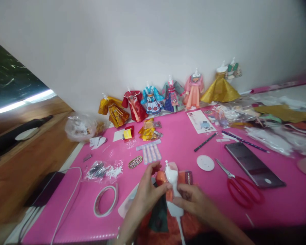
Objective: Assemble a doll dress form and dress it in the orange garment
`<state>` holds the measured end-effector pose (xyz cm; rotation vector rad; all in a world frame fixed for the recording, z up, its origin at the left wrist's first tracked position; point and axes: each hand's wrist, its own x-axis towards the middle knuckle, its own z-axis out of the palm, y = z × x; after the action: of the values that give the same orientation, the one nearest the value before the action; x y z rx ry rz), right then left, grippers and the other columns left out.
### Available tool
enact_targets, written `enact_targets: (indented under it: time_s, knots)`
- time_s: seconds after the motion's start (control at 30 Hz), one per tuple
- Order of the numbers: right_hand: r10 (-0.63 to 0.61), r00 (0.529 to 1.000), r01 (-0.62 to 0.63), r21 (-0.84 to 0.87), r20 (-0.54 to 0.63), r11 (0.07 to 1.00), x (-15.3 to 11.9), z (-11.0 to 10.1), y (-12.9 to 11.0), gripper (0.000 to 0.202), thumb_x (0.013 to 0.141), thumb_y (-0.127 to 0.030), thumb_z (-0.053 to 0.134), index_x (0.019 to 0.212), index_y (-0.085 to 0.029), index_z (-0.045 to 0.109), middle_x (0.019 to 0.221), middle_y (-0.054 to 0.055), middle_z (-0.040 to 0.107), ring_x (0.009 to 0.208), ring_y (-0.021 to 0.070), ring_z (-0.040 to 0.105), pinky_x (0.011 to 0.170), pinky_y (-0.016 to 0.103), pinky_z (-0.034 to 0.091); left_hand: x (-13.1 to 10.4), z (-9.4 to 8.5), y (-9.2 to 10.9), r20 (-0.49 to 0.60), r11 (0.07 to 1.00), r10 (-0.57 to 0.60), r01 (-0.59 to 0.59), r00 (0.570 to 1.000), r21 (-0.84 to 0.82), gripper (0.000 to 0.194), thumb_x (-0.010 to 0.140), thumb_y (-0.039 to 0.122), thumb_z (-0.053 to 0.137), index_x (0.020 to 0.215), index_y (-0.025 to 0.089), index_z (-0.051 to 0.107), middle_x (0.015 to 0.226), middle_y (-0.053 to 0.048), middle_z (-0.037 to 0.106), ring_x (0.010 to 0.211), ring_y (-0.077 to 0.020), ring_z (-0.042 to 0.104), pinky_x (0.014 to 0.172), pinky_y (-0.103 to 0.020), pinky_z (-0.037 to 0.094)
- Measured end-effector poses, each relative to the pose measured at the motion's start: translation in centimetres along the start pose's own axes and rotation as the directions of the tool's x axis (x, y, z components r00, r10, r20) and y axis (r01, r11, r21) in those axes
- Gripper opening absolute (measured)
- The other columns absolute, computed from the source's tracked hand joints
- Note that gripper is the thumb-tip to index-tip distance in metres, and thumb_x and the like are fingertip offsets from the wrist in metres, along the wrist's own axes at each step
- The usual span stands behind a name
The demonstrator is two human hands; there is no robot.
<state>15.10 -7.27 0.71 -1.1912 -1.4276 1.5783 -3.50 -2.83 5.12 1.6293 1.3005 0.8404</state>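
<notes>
A small white doll mannequin (172, 177) on a thin stand leans near the front edge of the pink table, between my hands. My left hand (148, 190) is closed on an orange doll garment (162, 177), its thumb pressing the cloth to the mannequin's side. My right hand (195, 201) grips the mannequin at the waist, thumb and fingers against the torso. Orange cloth also lies behind and below the mannequin, with a dark green panel (160, 216) hanging under my left hand. Parts of the garment are hidden by both hands.
Red-handled scissors (241, 187), a phone (253, 164) and a white disc (205, 163) lie to the right. A tape roll (106, 201) and a bag of small parts (104, 170) are at the left. Several dressed mannequins, including a blue one (152, 98), stand along the wall.
</notes>
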Motion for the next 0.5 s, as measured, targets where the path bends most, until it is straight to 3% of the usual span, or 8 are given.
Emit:
enact_targets:
  time_s: [0.07,0.23,0.5]
  knots:
    - [0.002,1.0,-0.002,-0.001,-0.003,1.0,0.0,0.1,0.3,0.033,0.081,-0.05,0.066,0.076,-0.017,0.06,0.063,-0.005,0.044,0.058,0.0105,0.039,0.052,0.022,0.03,0.0,-0.1,-0.3,0.034,0.998,-0.061,0.061,0.998,-0.009,0.062,0.07,0.032,0.08,0.124,0.02,0.053,0.123,-0.013,0.062,0.117,-0.0308,0.055,0.097,-0.043,0.043]
    - [0.001,1.0,-0.001,0.011,-0.016,1.0,-0.5,0.4,0.5,0.032,0.081,-0.049,0.068,0.079,-0.017,0.065,0.065,-0.003,0.053,0.061,0.0118,0.046,0.055,0.021,0.036,-0.4,-0.4,1.0,0.078,0.996,-0.072,0.068,0.994,0.053,0.033,0.071,0.033,0.079,0.098,0.019,0.066,0.096,-0.006,0.07,0.093,-0.0263,0.062,0.083,-0.037,0.047]
    - [-0.025,0.999,0.024,-0.044,-0.025,0.999,-1.4,0.6,-1.4,0.013,0.077,-0.028,0.068,0.073,-0.018,0.061,0.062,-0.005,0.045,0.058,0.0102,0.04,0.052,0.022,0.03,-1.7,-1.6,3.8,0.209,0.999,-0.008,0.015,0.978,-0.036,0.03,0.08,0.032,0.072,0.108,0.021,0.069,0.106,-0.006,0.072,0.101,-0.0261,0.063,0.091,-0.038,0.045]
